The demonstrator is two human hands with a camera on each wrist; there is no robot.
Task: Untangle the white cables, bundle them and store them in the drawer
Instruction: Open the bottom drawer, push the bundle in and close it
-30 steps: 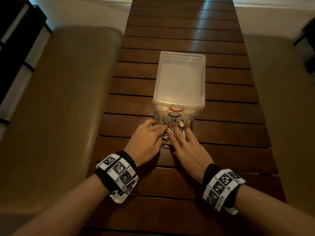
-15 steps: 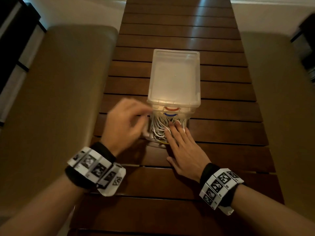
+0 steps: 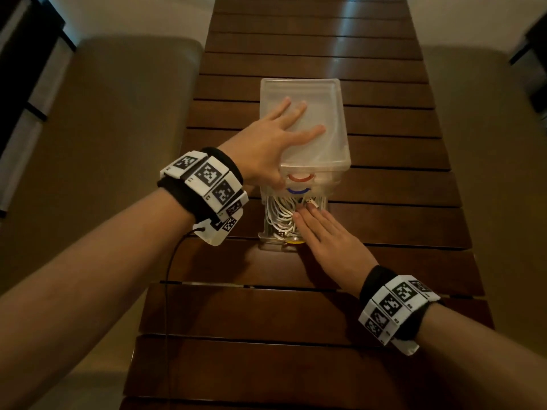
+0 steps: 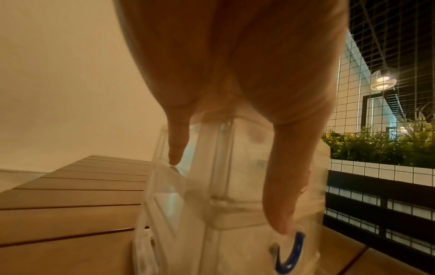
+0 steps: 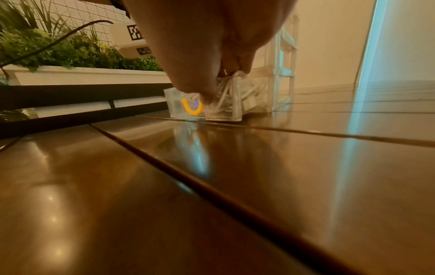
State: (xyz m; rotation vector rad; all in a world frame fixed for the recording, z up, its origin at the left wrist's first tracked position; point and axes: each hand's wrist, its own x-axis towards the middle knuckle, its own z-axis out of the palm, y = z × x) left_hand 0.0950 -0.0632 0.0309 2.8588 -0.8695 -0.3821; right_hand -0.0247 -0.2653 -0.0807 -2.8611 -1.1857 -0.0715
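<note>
Tabletop: left hand [image 3: 268, 143] newly, seemingly, atop organizer [image 3: 322, 137]

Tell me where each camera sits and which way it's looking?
Head: on the person's head, looking down at the wooden table, both forearms, the left hand flat on the drawer unit, the right hand on the white cables.
Left wrist: on the left wrist, looking along the fingers at the unit's clear plastic.
Right wrist: low over the table, looking along the fingers at the open drawer.
All three share the drawer unit.
</note>
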